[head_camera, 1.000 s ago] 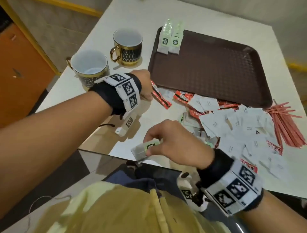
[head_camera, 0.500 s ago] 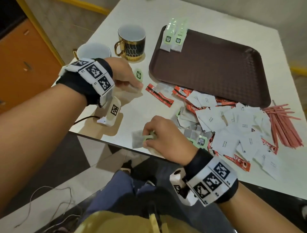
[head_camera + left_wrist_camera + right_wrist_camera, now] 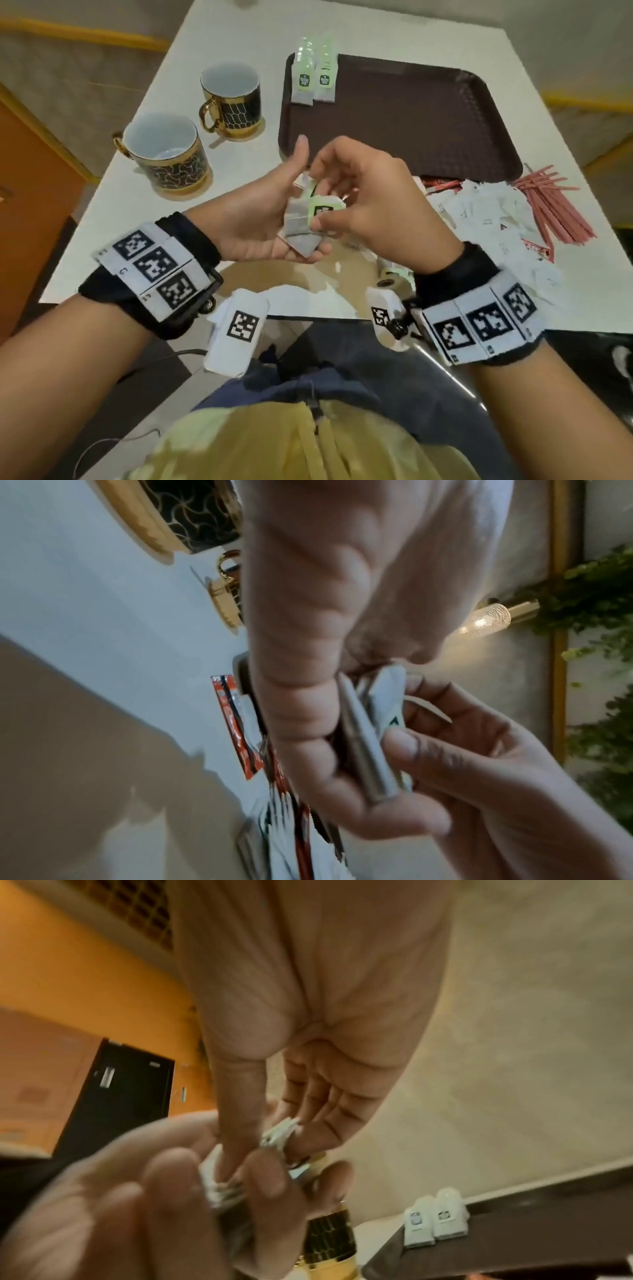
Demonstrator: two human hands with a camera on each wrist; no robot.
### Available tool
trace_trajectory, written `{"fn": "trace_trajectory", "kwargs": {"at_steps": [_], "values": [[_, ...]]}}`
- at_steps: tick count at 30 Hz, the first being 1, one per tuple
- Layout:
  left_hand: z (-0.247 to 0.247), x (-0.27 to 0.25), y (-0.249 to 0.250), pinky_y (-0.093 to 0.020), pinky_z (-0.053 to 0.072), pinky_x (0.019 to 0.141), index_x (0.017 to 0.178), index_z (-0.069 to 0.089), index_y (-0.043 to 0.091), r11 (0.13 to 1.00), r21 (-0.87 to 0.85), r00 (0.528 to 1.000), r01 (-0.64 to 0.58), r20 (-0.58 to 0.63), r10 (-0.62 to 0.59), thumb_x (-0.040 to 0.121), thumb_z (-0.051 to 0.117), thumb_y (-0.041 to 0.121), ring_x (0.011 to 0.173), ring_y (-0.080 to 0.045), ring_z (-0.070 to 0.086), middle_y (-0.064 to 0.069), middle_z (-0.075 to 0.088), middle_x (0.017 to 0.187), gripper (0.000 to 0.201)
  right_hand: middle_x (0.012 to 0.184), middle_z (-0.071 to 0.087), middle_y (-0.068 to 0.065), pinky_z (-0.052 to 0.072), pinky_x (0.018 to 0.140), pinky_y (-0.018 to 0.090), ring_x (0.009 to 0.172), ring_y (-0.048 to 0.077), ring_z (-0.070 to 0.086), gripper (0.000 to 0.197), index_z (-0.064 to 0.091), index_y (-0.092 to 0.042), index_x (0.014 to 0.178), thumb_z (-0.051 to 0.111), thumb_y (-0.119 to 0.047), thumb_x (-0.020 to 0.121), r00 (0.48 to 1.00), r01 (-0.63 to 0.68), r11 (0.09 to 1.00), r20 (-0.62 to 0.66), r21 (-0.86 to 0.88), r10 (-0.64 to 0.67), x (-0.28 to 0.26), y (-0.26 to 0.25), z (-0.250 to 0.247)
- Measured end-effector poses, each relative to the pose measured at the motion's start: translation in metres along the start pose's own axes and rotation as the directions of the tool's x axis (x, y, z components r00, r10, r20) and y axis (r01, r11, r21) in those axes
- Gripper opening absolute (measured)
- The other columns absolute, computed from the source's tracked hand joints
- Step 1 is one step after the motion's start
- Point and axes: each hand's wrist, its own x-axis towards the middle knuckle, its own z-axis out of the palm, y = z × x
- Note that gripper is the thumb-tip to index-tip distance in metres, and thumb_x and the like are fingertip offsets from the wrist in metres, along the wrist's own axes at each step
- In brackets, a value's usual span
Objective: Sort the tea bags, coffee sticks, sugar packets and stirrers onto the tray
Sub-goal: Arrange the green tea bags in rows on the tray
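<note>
Both hands have come together: the left hand (image 3: 260, 219) cups gathered tea bags (image 3: 305, 219), the right hand (image 3: 373, 205) fingers pinching one (tray (image 3: 428, 113) delivery likely next).

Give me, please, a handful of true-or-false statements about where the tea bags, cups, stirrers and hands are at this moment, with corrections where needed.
1. Both hands meet over the table on a small bunch of tea bags. True: the left hand cradles them and the right hand pinches them.
2. The tray holds no items yet. False: two rows of tea bags lie at its far left corner.
3. The red stirrers lie on the table to the right of the tray's near corner. True.
4. Both cups stand on the tray. False: the nearer cup and the farther cup stand on the table, left of the tray.
5. The cups hold tea bags. False: both look empty.
</note>
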Motion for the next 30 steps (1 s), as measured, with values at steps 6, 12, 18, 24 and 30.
{"fn": "trace_trajectory", "kwargs": {"at_steps": [6, 12, 18, 24, 30], "values": [[0.0, 0.005, -0.003, -0.017, 0.05, 0.055, 0.117, 0.06, 0.007, 0.987, 0.156, 0.998, -0.038, 0.048, 0.031, 0.084, 0.059, 0.018, 0.06, -0.008, 0.054, -0.002, 0.062, 0.082, 0.035, 0.091, 0.063, -0.003, 0.049, 0.068, 0.022, 0.082, 0.013, 0.059, 0.047, 0.06, -0.015, 0.102, 0.087, -0.025, 0.066, 0.97, -0.114, 0.989, -0.225, -0.092, 0.091, -0.021, 0.014, -0.04], [-0.002, 0.015, 0.003, -0.019, 0.05, 0.051, 0.111, 0.063, 0.005, 0.998, -0.021, 0.994, -0.051, -0.093, 0.049, 0.088, 0.056, 0.011, 0.064, -0.011, 0.053, -0.005, 0.061, 0.082, 0.024, 0.08, 0.066, 0.002, 0.047, 0.064, 0.027, 0.076, 0.016, 0.064, 0.028, 0.066, -0.013, 0.089, 0.076, -0.037, 0.08, 0.827, -0.552, 0.8, -0.276, -0.236, 0.489, -0.078, 0.058, -0.043], [0.0, 0.023, -0.007, -0.019, 0.052, 0.057, 0.11, 0.066, 0.01, 0.99, -0.126, 0.992, -0.058, -0.122, 0.043, 0.078, 0.06, 0.007, 0.067, -0.012, 0.055, -0.004, 0.059, 0.081, 0.033, 0.094, 0.059, 0.007, 0.034, 0.065, 0.03, 0.086, 0.024, 0.055, 0.051, 0.057, -0.009, 0.099, 0.085, -0.037, 0.068, 0.761, -0.639, 0.724, -0.347, -0.259, 0.548, -0.079, 0.079, 0.006], [0.001, 0.023, -0.007, -0.023, 0.049, 0.067, 0.092, 0.069, 0.01, 0.951, -0.309, 0.996, -0.011, -0.09, -0.018, 0.068, 0.072, 0.015, 0.072, -0.013, 0.055, -0.005, 0.058, 0.082, 0.025, 0.075, 0.053, -0.003, 0.033, 0.059, 0.028, 0.074, 0.019, 0.05, 0.029, 0.054, -0.011, 0.087, 0.08, -0.019, 0.075, 0.752, -0.631, 0.762, -0.36, -0.149, 0.552, -0.072, 0.085, 0.011], [0.004, 0.029, -0.015, -0.023, 0.054, 0.063, 0.109, 0.062, 0.009, 0.941, -0.337, 0.979, -0.021, -0.199, -0.049, 0.097, 0.048, 0.013, 0.069, -0.013, 0.06, -0.006, 0.064, 0.084, 0.018, 0.073, 0.063, 0.004, 0.051, 0.065, 0.034, 0.069, 0.023, 0.058, 0.006, 0.066, -0.01, 0.082, 0.071, -0.012, 0.081, 0.805, -0.498, 0.862, -0.322, 0.09, 0.499, -0.069, 0.075, -0.008]]}}
